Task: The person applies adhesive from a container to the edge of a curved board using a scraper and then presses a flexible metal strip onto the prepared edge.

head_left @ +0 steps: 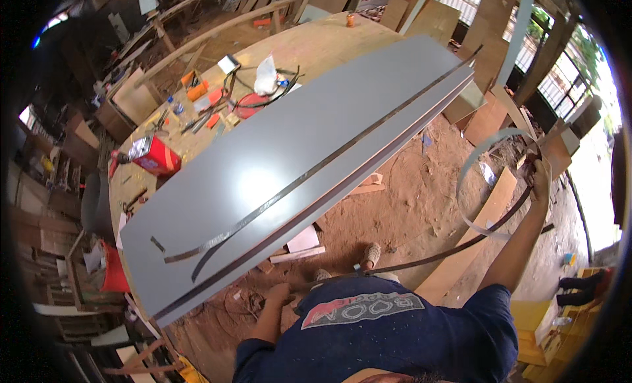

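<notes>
1 grey panel (289, 159), 1 red tin (155, 155), 1 white bag (266, 75), 1 edging strip coil (490, 185), 2 hands.

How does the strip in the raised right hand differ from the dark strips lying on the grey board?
The held edging strip hangs curled in a loop from the right hand; the dark strips lie flat along the grey board. The held one shows a pale grey face; those lying look nearly black. Both are long, thin and narrow.
</notes>
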The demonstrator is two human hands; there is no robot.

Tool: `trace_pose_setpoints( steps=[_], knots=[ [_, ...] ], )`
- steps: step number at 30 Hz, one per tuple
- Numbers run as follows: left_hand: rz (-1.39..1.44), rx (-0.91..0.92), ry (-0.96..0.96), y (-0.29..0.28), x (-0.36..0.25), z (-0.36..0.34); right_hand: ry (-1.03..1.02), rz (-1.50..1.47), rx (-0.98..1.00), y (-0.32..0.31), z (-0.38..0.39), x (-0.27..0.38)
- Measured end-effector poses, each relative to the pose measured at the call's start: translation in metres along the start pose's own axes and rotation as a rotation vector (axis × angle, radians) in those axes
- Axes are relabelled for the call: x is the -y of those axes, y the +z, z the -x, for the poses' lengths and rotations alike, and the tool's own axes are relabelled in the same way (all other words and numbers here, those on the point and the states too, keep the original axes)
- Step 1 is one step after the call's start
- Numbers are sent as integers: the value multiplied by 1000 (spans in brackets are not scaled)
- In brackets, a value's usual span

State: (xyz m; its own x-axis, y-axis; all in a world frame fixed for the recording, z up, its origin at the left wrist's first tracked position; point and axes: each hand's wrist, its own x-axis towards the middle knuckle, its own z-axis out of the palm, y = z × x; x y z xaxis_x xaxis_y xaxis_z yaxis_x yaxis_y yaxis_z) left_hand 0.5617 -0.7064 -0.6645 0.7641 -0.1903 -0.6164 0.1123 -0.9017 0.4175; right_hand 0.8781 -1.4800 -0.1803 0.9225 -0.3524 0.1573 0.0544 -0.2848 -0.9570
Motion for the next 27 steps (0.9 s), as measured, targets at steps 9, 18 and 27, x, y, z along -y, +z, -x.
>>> trace_pose_setpoints(
  steps=[9, 18, 27],
  knots=[
    [-190, 17, 254, -48, -85, -108, -155, 90, -182, -35, 20, 49],
    [-87, -4, 380, -161, -257, -119, -120, -33, -43, -67, 36, 15],
    [-76, -34, 314, -165, -271, -147, -427, -164, -1121, -108, 52, 7]
  ],
)
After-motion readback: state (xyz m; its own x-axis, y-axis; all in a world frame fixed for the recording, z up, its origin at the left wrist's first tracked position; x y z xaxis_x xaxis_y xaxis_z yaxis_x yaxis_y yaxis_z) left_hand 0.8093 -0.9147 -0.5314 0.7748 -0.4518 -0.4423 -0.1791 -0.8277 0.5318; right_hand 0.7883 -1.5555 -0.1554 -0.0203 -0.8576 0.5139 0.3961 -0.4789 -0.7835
